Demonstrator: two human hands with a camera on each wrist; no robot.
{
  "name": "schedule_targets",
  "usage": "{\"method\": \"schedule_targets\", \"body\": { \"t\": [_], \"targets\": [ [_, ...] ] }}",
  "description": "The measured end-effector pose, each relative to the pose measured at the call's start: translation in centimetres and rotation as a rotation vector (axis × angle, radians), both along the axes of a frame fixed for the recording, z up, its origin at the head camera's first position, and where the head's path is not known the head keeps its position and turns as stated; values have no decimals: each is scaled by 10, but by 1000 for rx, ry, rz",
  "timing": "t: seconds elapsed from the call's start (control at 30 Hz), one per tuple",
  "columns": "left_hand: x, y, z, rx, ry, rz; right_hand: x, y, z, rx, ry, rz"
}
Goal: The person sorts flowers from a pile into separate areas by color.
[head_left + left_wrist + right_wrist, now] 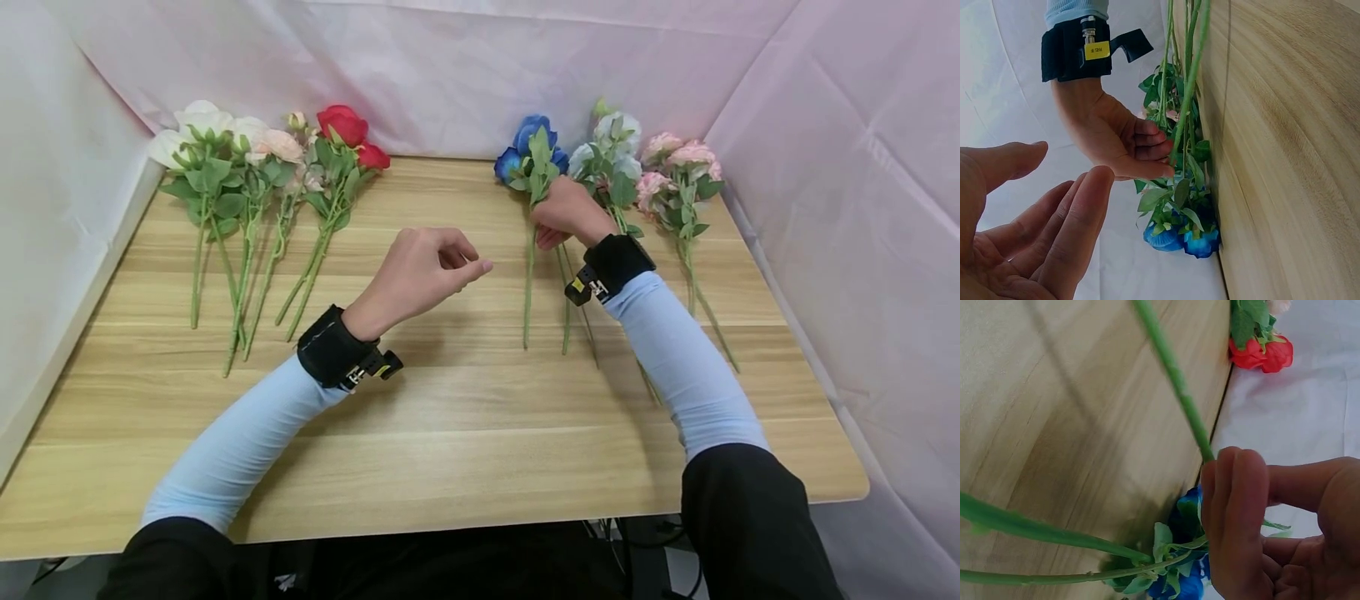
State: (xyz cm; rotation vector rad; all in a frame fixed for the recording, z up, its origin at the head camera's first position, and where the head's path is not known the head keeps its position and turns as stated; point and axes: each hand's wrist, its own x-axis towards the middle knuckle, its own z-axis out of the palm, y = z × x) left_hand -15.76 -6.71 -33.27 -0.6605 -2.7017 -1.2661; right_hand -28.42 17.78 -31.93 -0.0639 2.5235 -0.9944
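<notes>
At the back right of the table, my right hand (570, 210) pinches the green stem (1179, 387) of a blue flower (534, 132), just under its leaves. The right wrist view shows the fingers curled against that stem. More blue blooms (1200, 244) lie close beside it, and two other stems (1054, 534) run below the hand. My left hand (420, 271) hovers over the middle of the table, holding nothing. Its thumb and fingers (1079, 231) are loosely bent and apart in the left wrist view.
Pale blue flowers (618, 137) and pink flowers (690, 158) lie to the right of the blue ones. On the left are white flowers (201, 121), peach flowers (279, 146) and red roses (345, 125). White cloth (450, 75) hangs behind the wooden table (465, 467).
</notes>
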Motion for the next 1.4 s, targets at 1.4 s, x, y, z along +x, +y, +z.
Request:
{"method": "schedule_targets", "body": {
  "t": [1.4],
  "targets": [
    [-16, -16, -3, -36, -28, 74, 78, -27, 19, -106, 372, 205]
  ]
}}
